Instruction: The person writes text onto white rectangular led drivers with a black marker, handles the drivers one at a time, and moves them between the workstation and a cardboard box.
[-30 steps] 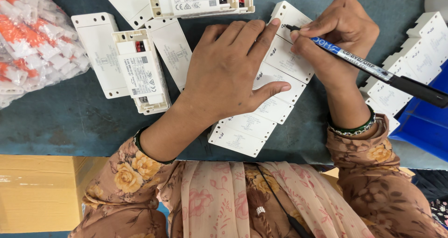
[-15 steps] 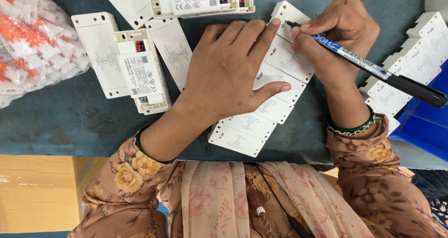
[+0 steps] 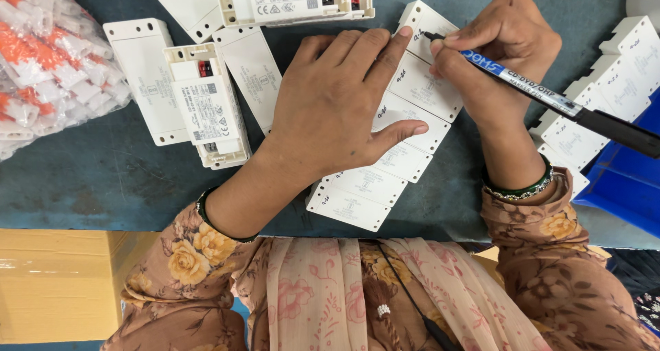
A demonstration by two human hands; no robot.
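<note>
Right hand (image 3: 505,45) pinches a blue-and-black marker pen (image 3: 543,96), fingers closed around its barrel. The tip touches the top white cover plate (image 3: 421,31) in a fanned row of plates. Pen's long axis runs from that plate down and right, away from the row. Left hand (image 3: 337,103) lies flat, fingers spread, pressing the row just left of the tip, gripping nothing.

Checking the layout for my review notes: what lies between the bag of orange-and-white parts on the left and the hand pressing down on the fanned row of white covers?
In the head view, an open white module with flat white covers lies between the bag and the left hand.
</note>
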